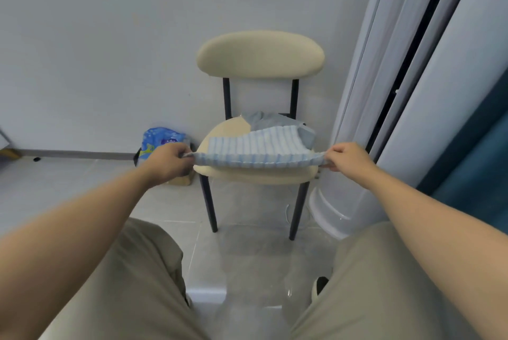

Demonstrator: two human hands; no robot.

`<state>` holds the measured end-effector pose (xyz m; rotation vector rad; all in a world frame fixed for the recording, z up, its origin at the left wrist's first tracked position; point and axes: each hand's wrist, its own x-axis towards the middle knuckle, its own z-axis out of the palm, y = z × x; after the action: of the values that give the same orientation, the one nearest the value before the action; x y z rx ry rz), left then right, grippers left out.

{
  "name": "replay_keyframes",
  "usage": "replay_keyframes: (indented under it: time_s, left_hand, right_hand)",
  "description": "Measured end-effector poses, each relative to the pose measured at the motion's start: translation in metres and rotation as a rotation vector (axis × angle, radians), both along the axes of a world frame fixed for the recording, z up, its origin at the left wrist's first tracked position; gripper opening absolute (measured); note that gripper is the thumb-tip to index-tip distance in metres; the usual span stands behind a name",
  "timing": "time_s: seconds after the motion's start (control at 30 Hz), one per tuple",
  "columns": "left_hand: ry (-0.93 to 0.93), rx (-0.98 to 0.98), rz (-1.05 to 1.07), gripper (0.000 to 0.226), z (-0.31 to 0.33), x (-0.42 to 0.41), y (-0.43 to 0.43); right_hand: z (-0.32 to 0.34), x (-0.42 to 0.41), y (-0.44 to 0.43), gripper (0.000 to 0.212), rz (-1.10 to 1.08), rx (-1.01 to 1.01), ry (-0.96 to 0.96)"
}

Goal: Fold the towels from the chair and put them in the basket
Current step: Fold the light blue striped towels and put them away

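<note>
A blue-and-white striped towel [258, 147] lies stretched across the cream seat of a chair [261, 54] with black legs. My left hand [167, 164] grips the towel's near left corner at the seat's left edge. My right hand [347, 157] pinches its near right corner at the seat's right edge. The towel's near edge is pulled taut between the two hands. Behind the striped towel a grey towel [268, 120] lies crumpled at the back of the seat. No basket is in view.
The chair stands against a pale wall. A tall white cylindrical unit [354, 175] stands close to its right side, with dark blue fabric [472, 164] further right. A blue printed bag [160, 142] sits on the tiled floor left of the chair. My knees fill the foreground.
</note>
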<state>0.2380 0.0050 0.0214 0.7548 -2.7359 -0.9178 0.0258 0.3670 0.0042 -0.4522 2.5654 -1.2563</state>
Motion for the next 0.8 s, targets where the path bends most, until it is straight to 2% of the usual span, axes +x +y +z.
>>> replay_keyframes:
  time_s: [0.1, 0.2, 0.4, 0.63, 0.8]
  left_hand:
    - [0.089, 0.205, 0.042, 0.016, 0.009, 0.005, -0.002]
    - [0.098, 0.297, 0.028, 0.016, 0.009, 0.007, -0.011]
    - [-0.053, 0.074, -0.023, 0.027, -0.012, 0.003, -0.027]
    - [0.088, 0.088, 0.097, 0.016, -0.034, -0.039, -0.043]
    - [0.152, 0.115, 0.151, 0.012, -0.056, -0.083, -0.065]
  right_hand:
    - [0.012, 0.008, 0.002, 0.021, 0.003, -0.030, 0.012]
    - [0.018, 0.012, 0.004, 0.022, -0.004, -0.076, -0.014]
    - [0.009, 0.008, -0.002, 0.024, 0.040, 0.160, 0.016]
    - [-0.017, -0.042, -0.036, 0.020, 0.084, 0.212, 0.124]
    - [-0.033, -0.087, -0.068, 0.019, 0.022, 0.220, 0.201]
